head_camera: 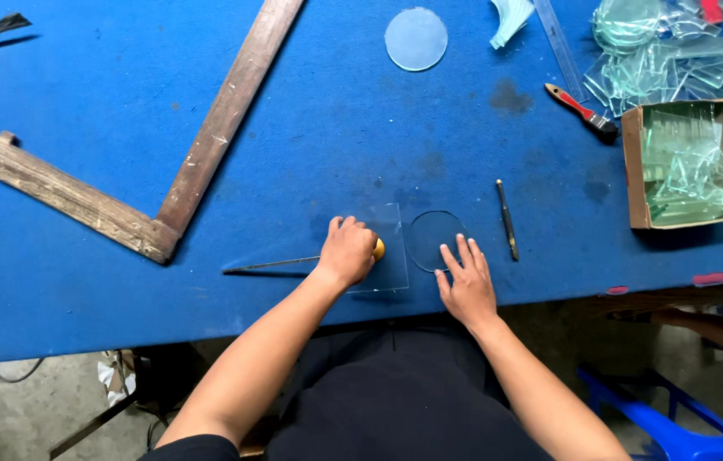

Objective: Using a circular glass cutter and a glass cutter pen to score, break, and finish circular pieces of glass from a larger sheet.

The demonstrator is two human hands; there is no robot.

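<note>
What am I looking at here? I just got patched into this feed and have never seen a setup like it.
There is no machine. One camera sits on a person's head and looks down at their two bare hands over a blue table. The left hand closes on a yellow knob pressed on a square glass pane; a thin metal arm runs out from it to the left. The right hand lies flat, fingers spread, by a cut glass disc. Nearby lie a slim dark tool, a wooden square, a second disc, a red-handled brush and a box of glass scraps.
</note>
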